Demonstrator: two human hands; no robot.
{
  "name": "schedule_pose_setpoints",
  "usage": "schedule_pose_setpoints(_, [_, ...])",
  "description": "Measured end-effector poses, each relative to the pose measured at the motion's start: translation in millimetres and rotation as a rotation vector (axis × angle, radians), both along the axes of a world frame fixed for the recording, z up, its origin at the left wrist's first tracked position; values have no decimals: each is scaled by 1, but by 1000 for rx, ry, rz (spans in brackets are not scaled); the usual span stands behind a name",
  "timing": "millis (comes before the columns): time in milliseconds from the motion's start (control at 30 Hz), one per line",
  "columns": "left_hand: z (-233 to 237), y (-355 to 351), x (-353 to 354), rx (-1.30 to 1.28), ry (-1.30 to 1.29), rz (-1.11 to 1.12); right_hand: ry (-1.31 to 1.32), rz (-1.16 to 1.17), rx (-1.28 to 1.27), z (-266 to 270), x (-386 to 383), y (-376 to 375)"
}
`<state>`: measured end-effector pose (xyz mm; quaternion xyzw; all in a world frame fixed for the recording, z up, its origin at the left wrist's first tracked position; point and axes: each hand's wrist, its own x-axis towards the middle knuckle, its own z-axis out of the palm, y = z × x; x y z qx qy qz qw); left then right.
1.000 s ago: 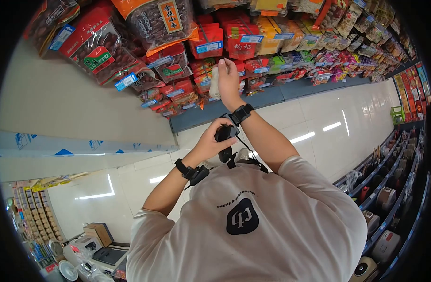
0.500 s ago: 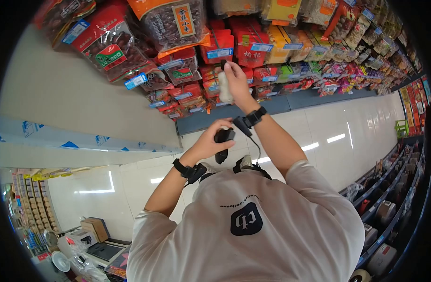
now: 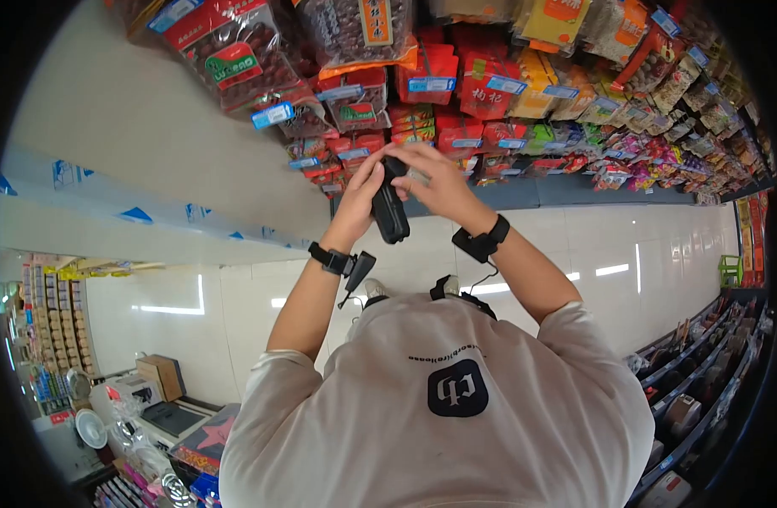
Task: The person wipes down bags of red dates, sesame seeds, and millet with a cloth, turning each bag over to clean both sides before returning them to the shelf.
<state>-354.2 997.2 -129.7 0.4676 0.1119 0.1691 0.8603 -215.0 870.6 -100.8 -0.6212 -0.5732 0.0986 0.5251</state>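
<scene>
Holding black device [image 3: 392, 213]: left hand [image 3: 356, 201], grip wrapped round it; right hand [image 3: 444, 187] beside (grip unclear).

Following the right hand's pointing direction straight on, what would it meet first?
Most likely the black device in the left hand; the right hand overlaps the device's upper end in view, so whether they already touch is unclear.

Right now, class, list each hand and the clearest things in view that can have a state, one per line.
Left hand: closed on the black device
Right hand: bent, fingers at the device's top
Black device: held, slanted
Pale item: in the right hand, mostly hidden
Wristbands: fastened
Red-topped bag: filled
Floor: shiny
</scene>
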Motion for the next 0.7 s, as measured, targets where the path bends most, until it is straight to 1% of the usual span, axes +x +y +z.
schedule_pose_setpoints(67, [5,0,0,-69,30,-2,-11,10,-48,-3,2,-2])
schedule_pose_setpoints(133, [10,-1,1,-29,103,27,-27,12,-54,-2,-2,-2])
schedule_pose_setpoints(200, [10,1,3,-68,107,28,-70,-38,-146,2,-2,0])
schedule_pose_setpoints(267, [11,0,4,-103,107,25,-88,-18,-186,1,-1,3])
schedule_pose_setpoints(333, [13,-1,5,-116,97,143,-63,-45,-208,7,-6,3])
schedule_pose_setpoints(367, [12,2,5,-141,49,183,-65,-40,-206,7,-8,3])
schedule_pose_setpoints(433, [8,12,8,-201,-63,271,-16,-170,-117,6,-9,3])
schedule_pose_setpoints(467, [6,17,8,-201,-66,279,-19,-162,-117,9,-9,2])
schedule_pose_setpoints(533, [9,24,9,-243,-94,464,-13,-23,-316,15,-10,-2])
schedule_pose_setpoints(600, [11,29,9,-236,-137,512,-23,18,-284,15,-14,-1])
schedule_pose_setpoints(667, [19,28,10,-278,-210,591,93,60,-290,19,-18,0])
schedule_pose_setpoints(700, [19,27,9,-277,-212,591,91,60,-289,22,-20,3])
